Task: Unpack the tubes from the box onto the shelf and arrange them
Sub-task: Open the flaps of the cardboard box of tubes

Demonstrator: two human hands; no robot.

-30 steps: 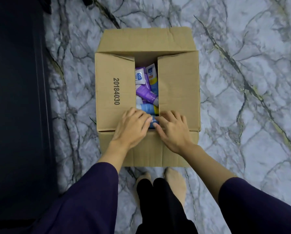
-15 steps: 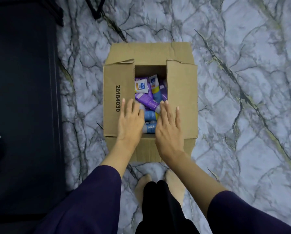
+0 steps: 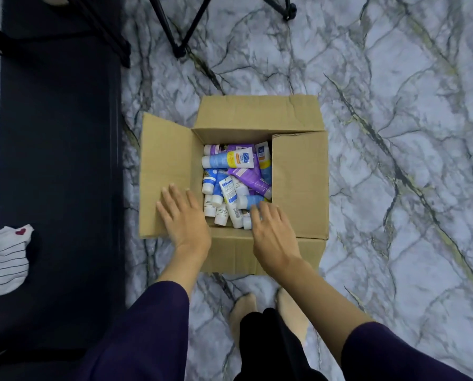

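Note:
A cardboard box (image 3: 298,177) sits on the marble floor. Its left flap (image 3: 166,171) lies folded outward; the right flap still covers part of the opening. Several tubes (image 3: 235,182), white, blue and purple, lie jumbled inside. My left hand (image 3: 183,215) presses flat on the left flap with straight fingers. My right hand (image 3: 273,229) reaches over the near edge of the opening, its fingers spread and touching the nearest tubes; whether any finger curls round one is hidden. No shelf is visible.
A dark mat or low surface (image 3: 59,160) runs along the left, with a striped sock (image 3: 4,259) on its edge. Black stand legs (image 3: 177,37) stand on the floor beyond the box. My feet (image 3: 268,312) are just before the box.
My left hand has pushed the left flap open outward, uncovering more tubes. The right hand shifted a little toward the opening. The camera view moved back and up.

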